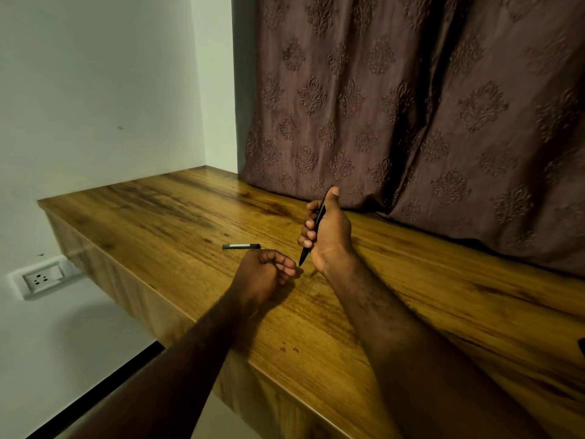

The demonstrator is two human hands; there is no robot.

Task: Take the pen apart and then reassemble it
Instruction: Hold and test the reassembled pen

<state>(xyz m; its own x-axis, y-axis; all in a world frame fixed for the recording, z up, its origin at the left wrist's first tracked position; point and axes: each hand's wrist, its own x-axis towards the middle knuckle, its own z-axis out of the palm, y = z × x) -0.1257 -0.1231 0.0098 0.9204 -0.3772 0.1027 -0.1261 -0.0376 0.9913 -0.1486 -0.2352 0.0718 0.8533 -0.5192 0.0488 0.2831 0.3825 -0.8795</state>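
My right hand [327, 232] grips a black pen body [306, 252] almost upright, tip pointing down just above the wooden desk [177, 210], thumb raised at its top end. A short black pen cap [241, 246] lies flat on the desk to the left, apart from both hands. My left hand [264, 274] rests on the desk as a loose fist just left of the pen tip; I cannot see whether anything is inside it.
A brown patterned curtain [411, 106] hangs along the desk's back edge. The desk's left edge drops off beside a white wall with a socket [41, 278]. A small dark object [581, 346] shows at the right frame edge.
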